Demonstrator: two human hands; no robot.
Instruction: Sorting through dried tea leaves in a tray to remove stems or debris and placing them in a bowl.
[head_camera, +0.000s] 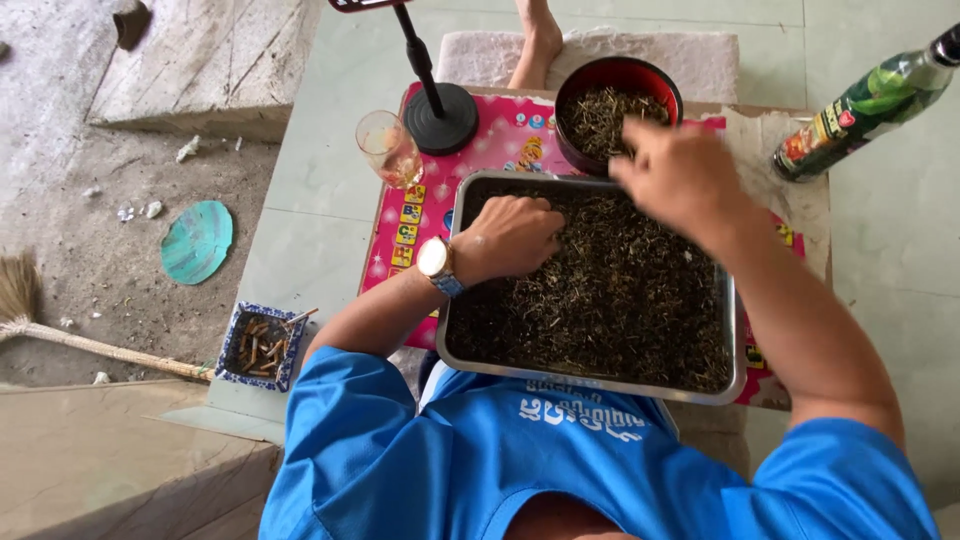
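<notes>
Left hand (512, 235) rests loosely curled in the dried leaves filling the metal tray (590, 385) while right hand (672, 172), apparently pinching, hovers by the red bowl (575, 95); 1 small pinch at a time works best.

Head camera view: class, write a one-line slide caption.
Left hand rests in rectangular metal tray of dark dried leaves; right hand hovers by round red bowl.

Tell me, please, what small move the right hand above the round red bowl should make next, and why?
Probably lower the right hand and release its pinch into the round red bowl. It hovers at the bowl's near rim, the bowl already holds the same dark dried strands, and the left hand rests in the rectangular metal tray full of them.
</notes>
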